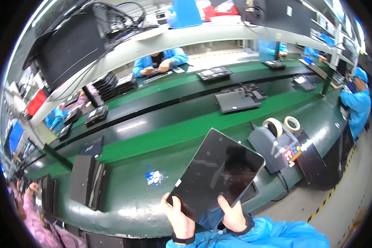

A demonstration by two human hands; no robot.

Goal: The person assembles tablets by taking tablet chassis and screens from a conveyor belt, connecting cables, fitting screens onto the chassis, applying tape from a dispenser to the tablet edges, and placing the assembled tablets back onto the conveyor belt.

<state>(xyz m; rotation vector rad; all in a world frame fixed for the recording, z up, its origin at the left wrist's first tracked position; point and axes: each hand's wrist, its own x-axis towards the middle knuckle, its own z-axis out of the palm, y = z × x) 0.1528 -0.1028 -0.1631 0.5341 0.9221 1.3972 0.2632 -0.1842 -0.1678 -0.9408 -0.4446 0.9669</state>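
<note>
I hold a black, glossy screen panel (pixel 219 169) tilted above the green workbench. My left hand (pixel 180 218) grips its lower left edge, with the thumb on the front face. At the lower right edge my right hand (pixel 234 214) is closed on the same panel, its thumb also on the glass. A small white label (pixel 178 182) sticks to the panel's left edge. The fingers behind the panel are hidden. Partly covered by the panel, a dark flat piece (pixel 250 192) lies on the bench beyond my right hand.
A grey tape dispenser (pixel 273 145) stands at the right, with a tape roll (pixel 292 123) beside it. Blue and white scraps (pixel 154 177) lie left of the panel. Dark panels (pixel 83 180) stand stacked further left. A laptop-like part (pixel 237 101) rests on the line ahead. Co-workers sit around.
</note>
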